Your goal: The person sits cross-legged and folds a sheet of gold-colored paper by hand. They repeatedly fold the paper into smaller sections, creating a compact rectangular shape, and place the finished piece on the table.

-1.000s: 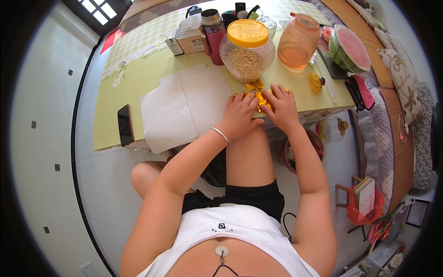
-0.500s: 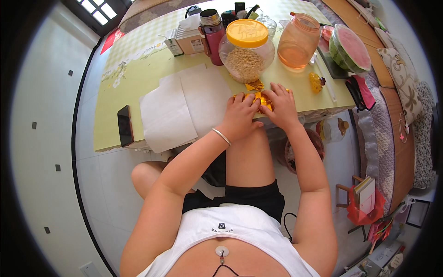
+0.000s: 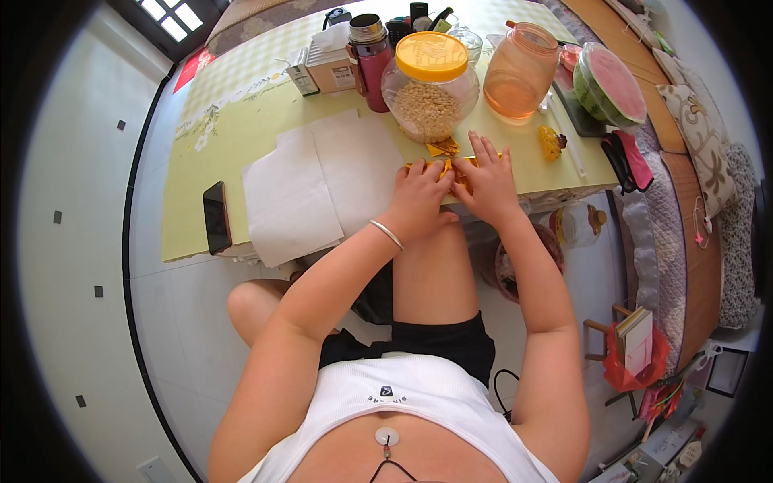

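Observation:
At the table's near edge, a sheet of shiny gold foil paper [image 3: 436,168] lies folded beneath my hands, mostly covered by fingers. My left hand [image 3: 419,200], with a silver bangle on its wrist, bends its fingers over the left part of the foil and holds it against the table. On the other side my right hand [image 3: 487,187] lies over the foil with its longer fingers stretched out, its index finger and thumb close to the left fingertips. Just beyond, more gold foil pieces [image 3: 443,147] rest against a clear jar [image 3: 431,105] with a yellow lid and pale kernels inside.
White paper sheets [image 3: 298,189] and a phone [image 3: 217,217] lie to the left. Farther back stand a maroon flask [image 3: 371,68], a tissue box [image 3: 330,68] and an orange-tinted jug [image 3: 520,72]. A yellow ornament [image 3: 551,143] and a cut watermelon [image 3: 609,87] are at the right.
My right hand's fingers have straightened and reach farther across the table, away from me. The left hand stays on the foil with hardly any movement.

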The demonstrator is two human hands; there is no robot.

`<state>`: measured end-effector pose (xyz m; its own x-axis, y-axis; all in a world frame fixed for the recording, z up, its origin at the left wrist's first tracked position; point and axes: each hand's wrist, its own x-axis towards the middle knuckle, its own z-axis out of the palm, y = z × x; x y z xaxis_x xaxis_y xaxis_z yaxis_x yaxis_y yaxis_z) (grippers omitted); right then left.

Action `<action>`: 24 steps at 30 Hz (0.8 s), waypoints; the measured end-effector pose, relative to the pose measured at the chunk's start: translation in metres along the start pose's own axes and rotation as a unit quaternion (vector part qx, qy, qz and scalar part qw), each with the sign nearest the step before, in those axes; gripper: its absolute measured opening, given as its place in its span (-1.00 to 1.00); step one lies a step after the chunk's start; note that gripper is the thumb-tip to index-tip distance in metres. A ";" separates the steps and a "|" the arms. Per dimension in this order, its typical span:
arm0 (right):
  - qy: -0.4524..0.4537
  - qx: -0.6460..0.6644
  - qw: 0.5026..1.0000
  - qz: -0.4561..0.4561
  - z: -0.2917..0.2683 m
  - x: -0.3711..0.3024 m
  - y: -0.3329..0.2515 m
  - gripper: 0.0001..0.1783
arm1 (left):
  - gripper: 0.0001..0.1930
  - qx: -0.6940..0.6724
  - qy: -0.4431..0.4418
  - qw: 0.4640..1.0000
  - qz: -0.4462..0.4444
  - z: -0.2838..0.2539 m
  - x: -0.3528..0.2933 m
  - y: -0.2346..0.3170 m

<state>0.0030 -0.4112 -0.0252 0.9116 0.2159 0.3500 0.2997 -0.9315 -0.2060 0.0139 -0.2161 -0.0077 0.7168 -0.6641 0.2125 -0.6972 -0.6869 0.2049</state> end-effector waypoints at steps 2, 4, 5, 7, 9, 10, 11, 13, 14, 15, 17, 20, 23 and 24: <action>-0.002 0.017 1.000 -0.001 0.003 -0.001 0.000 -0.59 | -0.15 -0.003 -0.009 1.000 -0.003 -0.001 0.001 0.001; 0.003 0.035 0.999 0.009 0.004 0.000 0.000 -0.59 | -0.14 -0.010 -0.014 1.000 -0.003 -0.002 0.001 0.001; 0.005 0.045 0.999 0.015 0.005 0.000 -0.001 -0.59 | -0.14 -0.008 -0.009 1.000 -0.002 -0.001 0.001 0.000; 0.009 0.034 0.999 0.022 0.007 0.001 -0.003 -0.58 | -0.13 -0.004 0.001 1.000 0.001 0.002 -0.001 0.000; 0.008 0.002 1.000 0.025 0.008 0.001 -0.006 -0.55 | -0.14 0.000 -0.008 1.000 -0.004 0.000 0.000 0.001; 0.006 -0.023 0.999 0.024 0.009 0.001 -0.007 -0.54 | -0.14 0.002 -0.012 1.000 -0.006 -0.001 0.000 0.002; 0.006 -0.048 0.999 0.022 0.009 0.003 -0.009 -0.52 | -0.14 0.003 -0.011 1.000 -0.005 0.000 0.000 0.001; 0.009 -0.061 0.998 0.015 0.009 0.001 -0.010 -0.47 | -0.15 0.005 -0.009 1.000 -0.003 0.001 0.000 0.000; 0.011 -0.067 0.998 0.011 0.010 0.000 -0.011 -0.44 | -0.16 0.002 -0.008 1.000 -0.005 0.001 0.000 0.000; 0.017 -0.045 0.999 0.022 0.009 -0.001 -0.010 -0.42 | -0.17 -0.001 -0.008 1.000 -0.007 0.000 0.000 0.001; 0.027 0.000 0.999 0.046 0.009 -0.003 -0.008 -0.39 | -0.19 -0.005 -0.006 1.000 -0.010 0.001 0.001 0.002; 0.034 0.082 0.993 0.082 0.008 -0.005 -0.002 -0.38 | -0.22 -0.008 -0.004 1.000 -0.015 0.003 0.001 0.002; 0.055 0.054 0.994 0.081 0.003 -0.007 0.001 -0.44 | -0.23 -0.010 -0.004 1.000 -0.023 0.003 0.002 0.003; 0.068 0.047 0.995 0.062 0.003 -0.009 0.004 -0.47 | -0.23 -0.009 -0.003 1.000 -0.024 0.003 0.002 0.003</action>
<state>-0.0031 -0.4164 -0.0323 0.8988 0.0528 0.4352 0.2175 -0.9156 -0.3381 0.0137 -0.2204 -0.0093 0.7489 -0.6329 0.1963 -0.6626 -0.7124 0.2312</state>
